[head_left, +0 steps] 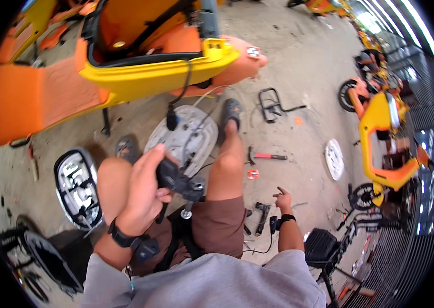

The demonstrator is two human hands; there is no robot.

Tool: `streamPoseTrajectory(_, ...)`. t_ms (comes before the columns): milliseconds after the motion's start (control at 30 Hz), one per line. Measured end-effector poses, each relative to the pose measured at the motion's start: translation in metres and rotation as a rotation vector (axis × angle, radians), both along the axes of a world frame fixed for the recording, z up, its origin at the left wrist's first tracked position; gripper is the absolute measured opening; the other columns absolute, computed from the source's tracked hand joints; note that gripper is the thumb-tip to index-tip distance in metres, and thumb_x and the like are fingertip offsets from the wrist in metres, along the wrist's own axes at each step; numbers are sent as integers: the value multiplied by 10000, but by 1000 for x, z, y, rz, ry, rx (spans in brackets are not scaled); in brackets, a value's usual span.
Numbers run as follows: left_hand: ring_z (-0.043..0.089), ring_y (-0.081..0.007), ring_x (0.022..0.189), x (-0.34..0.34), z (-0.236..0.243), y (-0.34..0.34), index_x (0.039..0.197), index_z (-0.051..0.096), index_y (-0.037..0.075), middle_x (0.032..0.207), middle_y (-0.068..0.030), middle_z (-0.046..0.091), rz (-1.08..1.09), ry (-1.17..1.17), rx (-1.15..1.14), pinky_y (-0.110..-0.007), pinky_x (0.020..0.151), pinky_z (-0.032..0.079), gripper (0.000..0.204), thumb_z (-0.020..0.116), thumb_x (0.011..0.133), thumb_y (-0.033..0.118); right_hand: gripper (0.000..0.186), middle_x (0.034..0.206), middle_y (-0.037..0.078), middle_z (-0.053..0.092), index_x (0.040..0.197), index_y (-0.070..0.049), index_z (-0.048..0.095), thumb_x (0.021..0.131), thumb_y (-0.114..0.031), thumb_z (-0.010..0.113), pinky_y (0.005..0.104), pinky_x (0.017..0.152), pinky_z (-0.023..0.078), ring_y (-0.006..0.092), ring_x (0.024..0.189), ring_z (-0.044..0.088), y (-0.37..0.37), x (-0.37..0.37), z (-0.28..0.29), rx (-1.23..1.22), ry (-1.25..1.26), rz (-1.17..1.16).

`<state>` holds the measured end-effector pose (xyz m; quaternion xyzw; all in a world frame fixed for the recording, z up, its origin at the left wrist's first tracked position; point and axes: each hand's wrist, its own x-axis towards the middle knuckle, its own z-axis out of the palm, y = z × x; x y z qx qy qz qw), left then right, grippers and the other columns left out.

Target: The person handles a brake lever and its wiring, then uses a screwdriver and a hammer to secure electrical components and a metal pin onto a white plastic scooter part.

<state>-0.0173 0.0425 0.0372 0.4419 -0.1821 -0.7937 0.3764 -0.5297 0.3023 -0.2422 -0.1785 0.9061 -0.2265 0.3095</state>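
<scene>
My left hand (142, 192) is closed around a black handheld object (169, 175) with a metal fitting and a round silver end. I hold it above my lap; its exact kind is not clear. To the right, my right hand (282, 199) is apart from everything, with the index finger stretched out and nothing visible in it. Just beyond my left hand lies a light grey oval panel (201, 134) with a cable across it. A black plug (171, 120) hangs on a cord from the orange and yellow scooter (150, 77), which stands in front of me.
A red-handled hammer (271, 156), a black metal bracket (269, 109) and a black tool (263, 218) lie on the floor. An open white-lined shell (77, 187) is at left. Right are a white oval part (334, 159) and another yellow scooter (381, 149).
</scene>
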Motion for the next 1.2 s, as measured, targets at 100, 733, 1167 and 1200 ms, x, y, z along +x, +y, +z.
streamPoseTrajectory(100,308,-40,356,-1,0,-1,824,547,110,691,0,552,-19,6,-12,-191,313,200,405,515,1025,460,509,941,175,737,1370,-73,600,883,14,484,352,465,523,206,537,631,9,12,17,-149,29,-210)
streamPoseTrajectory(733,316,-61,361,-59,-13,5,889,556,118,691,-27,597,-196,262,205,-206,337,227,323,526,1030,406,367,1289,142,636,1354,23,559,1020,-129,535,365,936,523,218,1078,647,-109,199,257,-1011,-138,237)
streamPoseTrajectory(1167,378,-70,389,-58,-11,5,923,547,96,652,-8,531,-264,142,33,-213,346,262,312,521,1049,380,429,1025,80,636,1300,-13,598,917,-166,718,299,884,487,156,975,600,-156,320,263,-916,-202,516)
streamPoseTrajectory(1200,400,-73,403,-57,-13,7,929,550,90,663,-12,537,-266,172,17,-216,354,277,314,517,1053,376,419,1033,81,632,1290,-12,596,917,-159,717,301,894,484,162,987,597,-160,323,258,-929,-122,545)
